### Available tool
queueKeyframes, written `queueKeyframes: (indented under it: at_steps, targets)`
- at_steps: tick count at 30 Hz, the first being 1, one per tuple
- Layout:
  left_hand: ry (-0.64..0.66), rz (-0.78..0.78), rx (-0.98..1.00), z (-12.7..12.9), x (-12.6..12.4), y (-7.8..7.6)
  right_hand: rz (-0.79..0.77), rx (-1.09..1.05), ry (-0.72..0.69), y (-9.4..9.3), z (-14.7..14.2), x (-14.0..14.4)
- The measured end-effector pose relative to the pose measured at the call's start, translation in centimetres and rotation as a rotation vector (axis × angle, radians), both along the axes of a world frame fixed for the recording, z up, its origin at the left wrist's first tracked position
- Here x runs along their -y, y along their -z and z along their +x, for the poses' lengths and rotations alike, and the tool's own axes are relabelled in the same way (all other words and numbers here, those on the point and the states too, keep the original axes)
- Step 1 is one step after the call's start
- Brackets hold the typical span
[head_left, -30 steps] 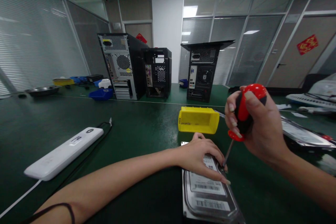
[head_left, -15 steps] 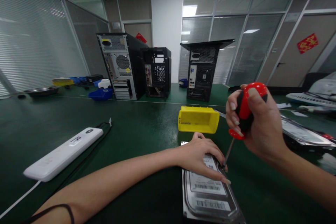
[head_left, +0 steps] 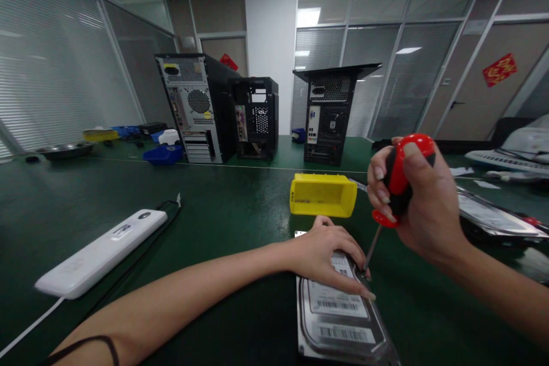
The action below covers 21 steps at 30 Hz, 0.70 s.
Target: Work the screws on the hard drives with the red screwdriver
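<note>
A hard drive [head_left: 338, 320] lies flat on the green table [head_left: 223, 206], close to the near edge, with its white labels facing up. The left hand [head_left: 328, 254] lies on the far end of the hard drive, fingers spread and pressed down on its top. The right hand [head_left: 418, 200] is up above the table, just right of the hard drive, with its fingers wrapped tight around the red and black handle of a screwdriver [head_left: 392, 189]. The screwdriver leans a little, and its thin metal tip comes down to the far right corner of the hard drive, right beside the left fingertips. A yellow bin [head_left: 322, 195] sits just past the hard drive. A white power strip [head_left: 100, 251] lies off to the left. Three computer cases [head_left: 257, 117] stand near the far edge of the table.
</note>
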<state>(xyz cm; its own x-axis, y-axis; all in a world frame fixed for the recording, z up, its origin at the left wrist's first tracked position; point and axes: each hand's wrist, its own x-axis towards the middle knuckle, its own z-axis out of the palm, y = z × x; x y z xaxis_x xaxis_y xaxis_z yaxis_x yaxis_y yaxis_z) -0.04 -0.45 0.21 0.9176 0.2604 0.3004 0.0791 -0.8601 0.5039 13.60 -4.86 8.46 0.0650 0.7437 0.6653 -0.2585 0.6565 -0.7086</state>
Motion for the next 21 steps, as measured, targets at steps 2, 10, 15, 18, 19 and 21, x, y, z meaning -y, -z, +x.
queueKeyframes:
  at_steps: [2, 10, 15, 18, 19, 21]
  targets:
    - [0.003, 0.002, 0.006, 0.02, 0.02, -0.01, -0.003, 0.003, -0.003, -0.03, -0.01, 0.03]
    - [-0.031, 0.0, -0.023, 0.06, 0.17, -0.03, 0.005, 0.002, -0.017, 0.06, -0.12, -0.07]
    - [-0.003, 0.0, 0.014, 0.02, 0.12, -0.01, 0.009, 0.012, -0.016, 0.11, -0.01, 0.08]
    - [-0.017, -0.006, -0.002, 0.05, 0.15, -0.04, 0.014, 0.017, -0.015, 0.14, 0.03, 0.2]
    - [-0.024, -0.009, -0.009, 0.07, 0.17, -0.05, 0.016, 0.02, -0.014, 0.14, 0.02, 0.22]
    - [-0.03, -0.013, -0.013, 0.1, 0.2, -0.07, 0.016, 0.025, -0.012, 0.15, 0.0, 0.22]
